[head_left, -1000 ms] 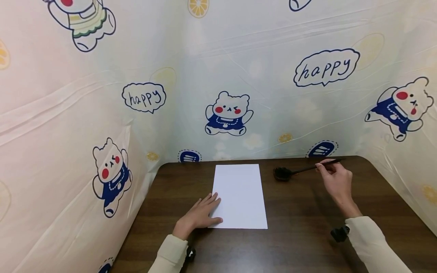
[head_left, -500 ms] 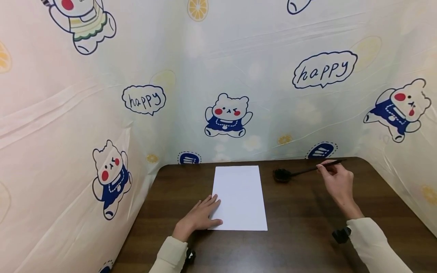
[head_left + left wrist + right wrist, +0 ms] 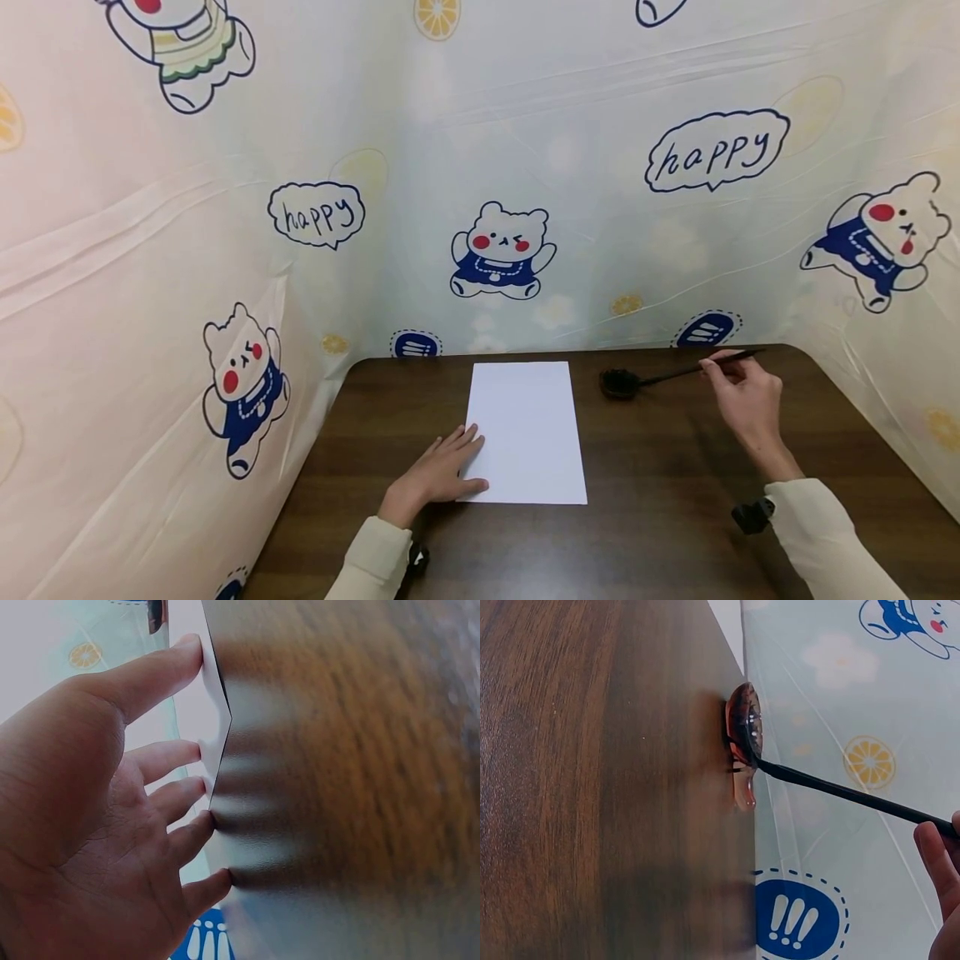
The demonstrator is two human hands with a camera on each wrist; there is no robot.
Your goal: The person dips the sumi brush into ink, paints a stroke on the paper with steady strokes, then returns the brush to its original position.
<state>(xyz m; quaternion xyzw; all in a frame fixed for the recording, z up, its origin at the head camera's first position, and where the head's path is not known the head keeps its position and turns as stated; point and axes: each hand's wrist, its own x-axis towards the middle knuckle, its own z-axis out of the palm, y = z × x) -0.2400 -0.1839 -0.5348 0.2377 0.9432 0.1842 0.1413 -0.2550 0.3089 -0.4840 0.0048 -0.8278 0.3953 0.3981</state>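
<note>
A white sheet of paper [image 3: 527,433] lies flat on the brown wooden table. My left hand [image 3: 442,468] rests on its lower left edge, fingers spread and straight; the left wrist view shows the thumb [image 3: 184,664] and fingertips along the paper's border. Between thumb and fingers, my right hand [image 3: 746,407] pinches a slim black brush [image 3: 671,374] near its rear end. The brush slants down leftward into a small dark dish [image 3: 620,383]. Seen from the right wrist, that dish [image 3: 742,724] is reddish-brown and glossy with a short protruding foot, and the brush tip is hidden in it.
The dark wood table [image 3: 645,533] has rounded far corners. A pale cloth [image 3: 600,167] printed with bears, oranges and "happy" bubbles hangs close behind and on both sides. Black wrist cameras [image 3: 752,516] sit under the cream sleeves.
My right hand has shifted slightly to the right, drawing the brush's rear end with it. The left hand, paper and dish keep their places.
</note>
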